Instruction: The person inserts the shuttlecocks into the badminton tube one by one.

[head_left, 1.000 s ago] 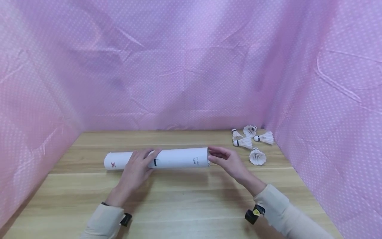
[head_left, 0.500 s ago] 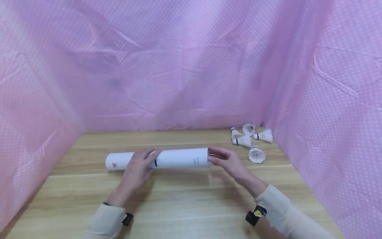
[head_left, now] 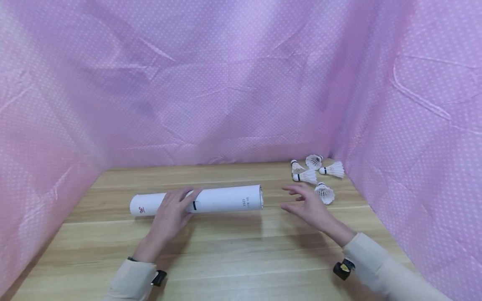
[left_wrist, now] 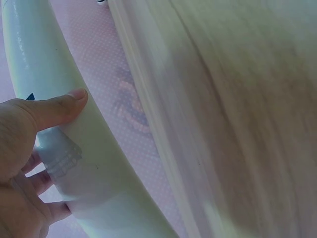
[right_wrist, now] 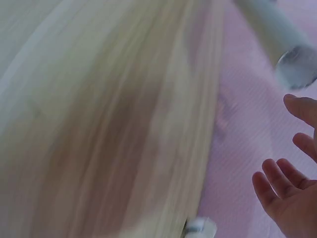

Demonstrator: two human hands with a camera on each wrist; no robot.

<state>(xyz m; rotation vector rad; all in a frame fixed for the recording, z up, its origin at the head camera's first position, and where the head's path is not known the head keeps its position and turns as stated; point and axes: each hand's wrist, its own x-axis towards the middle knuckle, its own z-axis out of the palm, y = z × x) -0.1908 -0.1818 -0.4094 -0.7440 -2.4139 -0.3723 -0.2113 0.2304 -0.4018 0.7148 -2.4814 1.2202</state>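
A white shuttlecock tube (head_left: 226, 200) with a red logo and a small black mark lies crosswise above the wooden table. My left hand (head_left: 171, 215) grips it left of its middle, the thumb (left_wrist: 62, 109) pressed along one side in the left wrist view. At the tube's right end something white shows in the mouth. My right hand (head_left: 310, 209) is in the air to the right of that end, apart from it, fingers spread and holding nothing. The nearest shuttlecock (head_left: 325, 193) lies just behind the right hand, feathers towards me.
Several more white shuttlecocks, among them one with its feathers to the right (head_left: 332, 169), lie grouped at the table's back right corner. A pink dotted cloth (head_left: 226, 104) walls off the back and both sides of the wooden table (head_left: 233, 259).
My right hand has drawn away from the tube's right end and moved right, fingers now free of the mouth. The left hand keeps its grip; the tube has barely shifted.
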